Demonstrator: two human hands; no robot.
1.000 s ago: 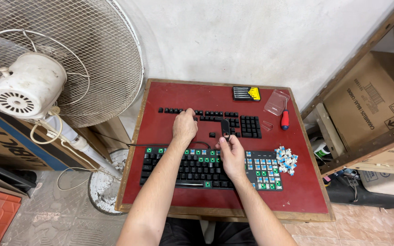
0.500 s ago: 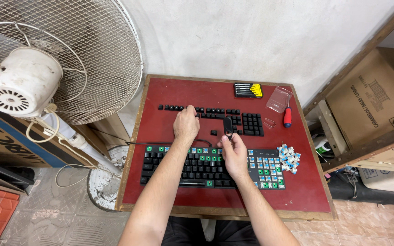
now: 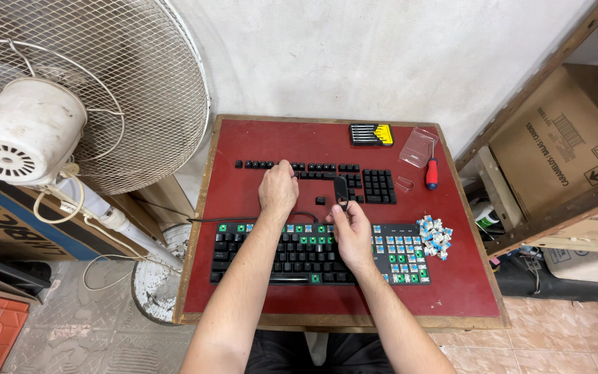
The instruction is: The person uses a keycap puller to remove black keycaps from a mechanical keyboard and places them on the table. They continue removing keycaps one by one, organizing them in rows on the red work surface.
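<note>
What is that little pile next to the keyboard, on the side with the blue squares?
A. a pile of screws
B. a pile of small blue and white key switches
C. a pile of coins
B: the heap of small blue and white key switches lies on the red table by the keyboard's end.

bench (image 3: 257,138): red top, brown wooden rim
keyboard (image 3: 271,260): black keycaps, green plate with blue switches showing where caps are off
loose keycaps (image 3: 378,185): black
loose switches (image 3: 435,235): blue and white
screwdriver (image 3: 432,173): red handle
bit case (image 3: 372,134): black and yellow
fan (image 3: 70,90): white grille, white motor housing
</note>
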